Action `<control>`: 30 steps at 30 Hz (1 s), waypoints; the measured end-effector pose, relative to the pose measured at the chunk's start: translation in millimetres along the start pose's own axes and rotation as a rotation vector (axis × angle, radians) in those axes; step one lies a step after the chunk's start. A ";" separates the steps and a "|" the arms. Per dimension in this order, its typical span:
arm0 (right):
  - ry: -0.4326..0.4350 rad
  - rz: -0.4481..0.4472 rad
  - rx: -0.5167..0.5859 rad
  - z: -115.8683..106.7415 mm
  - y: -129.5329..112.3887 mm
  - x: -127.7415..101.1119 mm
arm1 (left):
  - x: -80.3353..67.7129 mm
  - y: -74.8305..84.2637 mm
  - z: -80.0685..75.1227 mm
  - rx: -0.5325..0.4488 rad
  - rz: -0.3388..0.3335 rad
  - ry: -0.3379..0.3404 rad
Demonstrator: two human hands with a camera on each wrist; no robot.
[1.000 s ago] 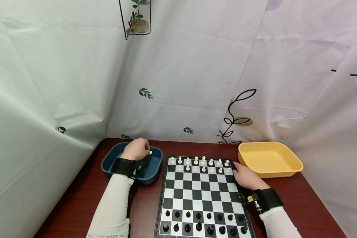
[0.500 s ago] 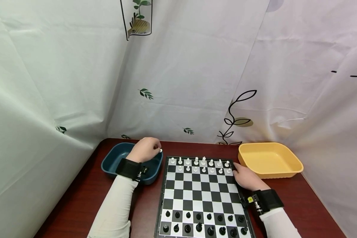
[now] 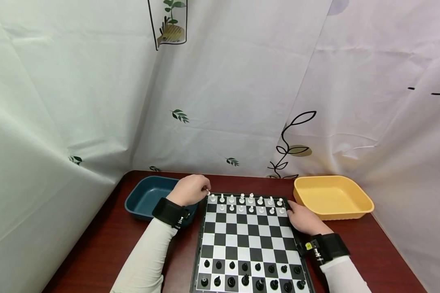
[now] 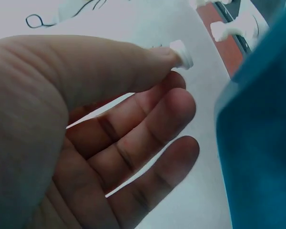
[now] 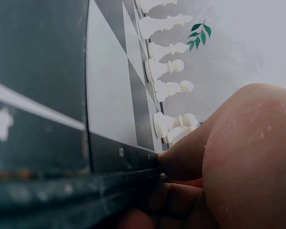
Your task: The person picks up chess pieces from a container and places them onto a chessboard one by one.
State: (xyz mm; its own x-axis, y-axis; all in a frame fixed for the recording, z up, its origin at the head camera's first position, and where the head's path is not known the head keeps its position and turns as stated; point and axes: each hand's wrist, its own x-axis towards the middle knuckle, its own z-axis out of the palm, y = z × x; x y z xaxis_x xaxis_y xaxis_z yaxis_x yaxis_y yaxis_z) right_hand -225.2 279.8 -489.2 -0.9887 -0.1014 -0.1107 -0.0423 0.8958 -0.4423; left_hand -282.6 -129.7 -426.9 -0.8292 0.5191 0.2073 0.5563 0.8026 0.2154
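Note:
My left hand (image 3: 189, 190) pinches a small white chess piece (image 4: 181, 55) between thumb and forefinger; only its round base end shows, so I cannot tell which piece it is. The hand is at the far left corner of the chessboard (image 3: 247, 228). On the board's far side stand two rows of white pieces (image 3: 251, 198), with the leftmost square of the second row bare. Black pieces (image 3: 245, 279) stand in two rows on the near side. My right hand (image 3: 305, 217) grips the board's right edge, thumb on top, the other fingers partly hidden below.
A blue tray (image 3: 143, 195) lies left of the board, partly behind my left forearm. Beyond my right hand is a yellow tray (image 3: 333, 196). The dark red table (image 3: 102, 244) ends at white cloth walls behind and at the sides.
My left hand has moved right, from over the blue tray to the board's far left corner, with the white chess piece in its fingers. The right hand stays in place.

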 end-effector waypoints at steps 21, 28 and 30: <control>-0.005 0.000 0.003 0.3 0.4 -0.8 | 1.0 24.8 21.6 0.066 0.086 -0.088; -0.004 0.002 0.008 0.3 0.9 -0.7 | 1.8 27.0 24.2 0.094 0.102 -0.104; -0.004 -0.001 0.007 -0.2 0.9 -0.8 | 2.0 27.6 24.7 0.117 0.106 -0.103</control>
State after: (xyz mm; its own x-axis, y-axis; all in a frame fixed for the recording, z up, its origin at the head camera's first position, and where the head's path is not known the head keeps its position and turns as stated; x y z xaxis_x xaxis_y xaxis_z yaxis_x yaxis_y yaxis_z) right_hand -224.5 280.8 -489.3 -0.9881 -0.1036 -0.1139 -0.0419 0.8926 -0.4489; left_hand -270.2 -99.3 -444.1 -0.7708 0.6251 0.1227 0.6357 0.7673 0.0843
